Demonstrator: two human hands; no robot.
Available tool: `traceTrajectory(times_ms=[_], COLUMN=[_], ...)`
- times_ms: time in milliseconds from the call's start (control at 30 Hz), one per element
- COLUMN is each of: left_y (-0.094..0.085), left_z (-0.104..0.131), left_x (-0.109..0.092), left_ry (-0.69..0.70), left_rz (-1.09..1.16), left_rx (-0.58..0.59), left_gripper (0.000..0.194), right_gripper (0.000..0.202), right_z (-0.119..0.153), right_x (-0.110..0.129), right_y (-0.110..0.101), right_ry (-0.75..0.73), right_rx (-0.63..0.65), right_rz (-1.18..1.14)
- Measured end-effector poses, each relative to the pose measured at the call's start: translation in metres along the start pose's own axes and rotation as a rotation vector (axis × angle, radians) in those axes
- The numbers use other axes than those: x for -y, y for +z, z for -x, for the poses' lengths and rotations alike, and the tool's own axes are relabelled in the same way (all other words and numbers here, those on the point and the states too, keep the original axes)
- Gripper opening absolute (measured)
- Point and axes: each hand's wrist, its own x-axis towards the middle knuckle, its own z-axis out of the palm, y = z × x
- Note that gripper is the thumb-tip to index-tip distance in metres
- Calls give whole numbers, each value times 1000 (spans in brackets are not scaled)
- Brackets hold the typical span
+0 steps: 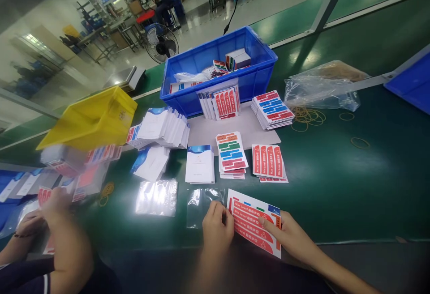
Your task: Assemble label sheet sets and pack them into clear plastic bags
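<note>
At the table's near edge, the left hand (217, 229) pinches the left end of a red-and-white sticker sheet (255, 227) beside a clear plastic sleeve (203, 204); the right hand (292, 236) grips its right end. Bare green tabletop (352, 186) lies open rightward.

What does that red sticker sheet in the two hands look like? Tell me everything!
The sticker sheet is a flat white card with rows of red labels reading "Max Level" and "Min Level", plus small green, blue and orange bits along its top edge. It lies tilted on the green table. The left hand pinches its left end beside a clear bag; the right hand holds its right side.
</note>
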Motion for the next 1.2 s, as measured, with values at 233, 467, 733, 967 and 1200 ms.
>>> traceTrajectory(times_ms=[233, 467, 733, 967, 1200], left_y=[11, 14, 11, 12, 17], left_z=[1, 5, 1, -1, -5], left_x=[-2, 2, 5, 8, 13], left_ry=[46, 103, 127, 227, 122], left_rz=[-39, -41, -58, -10, -71], left_rx=[26, 103, -4, 4, -35], left_gripper=[21, 15, 15, 13, 17], right_gripper=[42, 41, 38, 32, 36], right_z=[-3, -12, -14, -19, -19], right_x=[-6, 0, -2, -8, -8], right_y=[-14, -20, -22, -23, -22], right_ry=[42, 90, 143, 200, 210], right_rx=[93, 131, 99, 120, 129], right_rz=[-74, 9, -6, -76, -11])
